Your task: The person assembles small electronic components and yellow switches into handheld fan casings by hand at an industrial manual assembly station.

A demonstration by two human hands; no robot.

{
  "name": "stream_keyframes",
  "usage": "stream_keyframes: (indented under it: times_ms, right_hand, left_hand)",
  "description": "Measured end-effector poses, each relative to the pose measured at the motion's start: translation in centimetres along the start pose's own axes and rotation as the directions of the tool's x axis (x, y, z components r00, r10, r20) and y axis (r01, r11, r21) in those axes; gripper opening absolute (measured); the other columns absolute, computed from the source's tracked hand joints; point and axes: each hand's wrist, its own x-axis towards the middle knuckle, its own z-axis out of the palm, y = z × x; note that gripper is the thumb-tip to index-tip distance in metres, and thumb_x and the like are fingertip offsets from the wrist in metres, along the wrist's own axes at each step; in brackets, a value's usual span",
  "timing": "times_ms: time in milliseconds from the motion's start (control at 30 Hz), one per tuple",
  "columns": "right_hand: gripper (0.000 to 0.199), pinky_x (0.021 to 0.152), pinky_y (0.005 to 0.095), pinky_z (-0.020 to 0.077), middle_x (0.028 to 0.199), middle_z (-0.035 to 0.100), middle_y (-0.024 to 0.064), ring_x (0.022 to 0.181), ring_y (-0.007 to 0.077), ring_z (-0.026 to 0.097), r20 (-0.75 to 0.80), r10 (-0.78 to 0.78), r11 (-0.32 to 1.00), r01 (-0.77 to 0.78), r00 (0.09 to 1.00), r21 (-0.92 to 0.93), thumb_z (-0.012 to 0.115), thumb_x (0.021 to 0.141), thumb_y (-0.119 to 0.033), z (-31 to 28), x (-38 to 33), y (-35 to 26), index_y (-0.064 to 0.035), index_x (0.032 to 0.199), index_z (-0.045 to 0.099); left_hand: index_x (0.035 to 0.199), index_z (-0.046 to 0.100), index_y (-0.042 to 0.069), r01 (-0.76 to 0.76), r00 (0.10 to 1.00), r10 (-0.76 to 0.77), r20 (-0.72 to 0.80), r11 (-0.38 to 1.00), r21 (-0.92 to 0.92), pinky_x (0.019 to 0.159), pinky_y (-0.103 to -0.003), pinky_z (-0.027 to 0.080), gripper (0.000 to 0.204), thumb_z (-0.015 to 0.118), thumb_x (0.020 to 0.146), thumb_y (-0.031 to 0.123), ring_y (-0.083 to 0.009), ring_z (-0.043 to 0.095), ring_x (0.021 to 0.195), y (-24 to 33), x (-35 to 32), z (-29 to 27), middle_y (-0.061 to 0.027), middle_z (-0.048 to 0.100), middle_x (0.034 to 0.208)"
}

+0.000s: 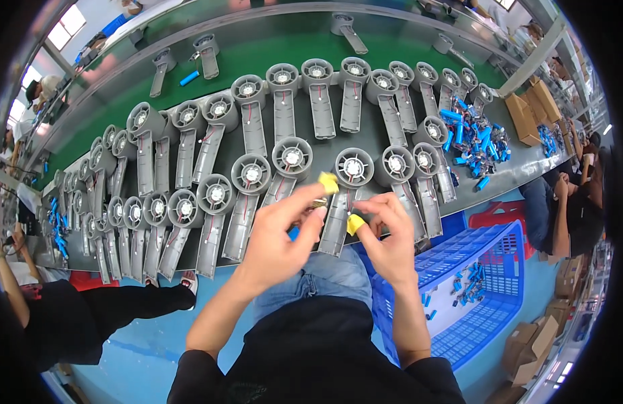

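Observation:
My left hand [274, 236] is curled over the near side of the bench, a yellow finger cot [329, 182] on its index finger. A blue cylindrical battery [294, 233] shows partly beneath its fingers, and a small brownish part [319, 203] sits by the thumb tip. My right hand [389, 236], with another yellow cot [354, 223] on the thumb, has thumb and index finger bent close together beside a thin red wire; what they pinch is too small to tell. Between both hands lies a grey fan housing [367, 176] with its open handle shell [334, 227] toward me.
Rows of similar grey fan housings [253, 128] cover the dark bench. A pile of blue batteries with wires [483, 145] lies to the right, near a cardboard box [522, 120]. Below stands a blue plastic crate [453, 252]. Behind runs a green conveyor [271, 50]. People sit at both sides.

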Motion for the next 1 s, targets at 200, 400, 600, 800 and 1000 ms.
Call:
stream_keyframes:
  times_ms: [200, 400, 600, 800, 1000]
  right_hand:
    - [0.021, 0.049, 0.0222, 0.0327, 0.091, 0.054, 0.0028, 0.055, 0.0038, 0.039, -0.063, -0.177, 0.981, 0.171, 0.982, -0.092, 0.069, 0.076, 0.007, 1.5, 0.9, 1.5, -0.0008, 0.095, 0.070]
    - [0.021, 0.045, 0.0197, 0.0322, 0.097, 0.060, 0.0059, 0.051, 0.0021, 0.040, -0.111, -0.235, 0.972, 0.236, 0.966, -0.003, 0.068, 0.075, 0.008, 2.4, 1.2, 1.8, 0.0015, 0.094, 0.068]
    - [0.026, 0.044, 0.0183, 0.0314, 0.092, 0.062, 0.0068, 0.050, 0.0016, 0.042, -0.199, -0.290, 0.956, 0.295, 0.936, -0.005, 0.068, 0.071, 0.010, 2.8, 1.2, 3.0, 0.0023, 0.096, 0.067]
    - [0.026, 0.043, 0.0196, 0.0327, 0.092, 0.062, 0.0068, 0.050, 0.0026, 0.043, -0.198, -0.284, 0.958, 0.285, 0.938, -0.026, 0.070, 0.069, 0.007, 3.0, 1.4, 3.1, 0.0017, 0.095, 0.067]
    - [0.023, 0.044, 0.0212, 0.0354, 0.091, 0.063, 0.0054, 0.051, 0.0034, 0.045, -0.162, -0.335, 0.942, 0.325, 0.928, -0.086, 0.071, 0.073, 0.005, 2.8, 1.6, 3.2, 0.0010, 0.095, 0.067]
  left_hand:
    - [0.104, 0.064, -0.004, -0.097, 0.994, 0.071, 0.081, 0.924, 0.369, 0.056, -0.026, 0.049, 0.018, 0.065, 0.086, -0.001, -0.0165, 0.064, 0.063, 0.2, 0.8, 1.7, -0.0124, 0.065, 0.082]
    - [0.102, 0.063, -0.003, -0.099, 0.991, 0.126, -0.040, 0.905, 0.415, 0.052, -0.025, 0.049, 0.014, 0.065, 0.089, 0.002, -0.0147, 0.066, 0.060, -0.9, 1.2, 2.8, -0.0126, 0.068, 0.079]
    - [0.114, 0.057, -0.005, 0.020, 0.997, 0.001, -0.083, 0.966, 0.258, 0.063, -0.036, 0.052, 0.021, 0.057, 0.094, 0.003, -0.0274, 0.068, 0.076, -0.7, 0.5, 2.6, -0.0221, 0.067, 0.095]
    - [0.115, 0.053, -0.004, -0.045, 0.990, 0.082, -0.115, 0.954, 0.297, 0.063, -0.038, 0.051, 0.022, 0.057, 0.093, -0.001, -0.0343, 0.064, 0.071, -2.4, -0.6, 2.8, -0.0212, 0.065, 0.090]
    - [0.110, 0.062, -0.004, -0.140, 0.970, 0.205, -0.130, 0.910, 0.391, 0.062, -0.033, 0.052, 0.023, 0.067, 0.088, 0.000, -0.0283, 0.067, 0.074, -2.4, -0.2, 3.0, -0.0175, 0.066, 0.090]
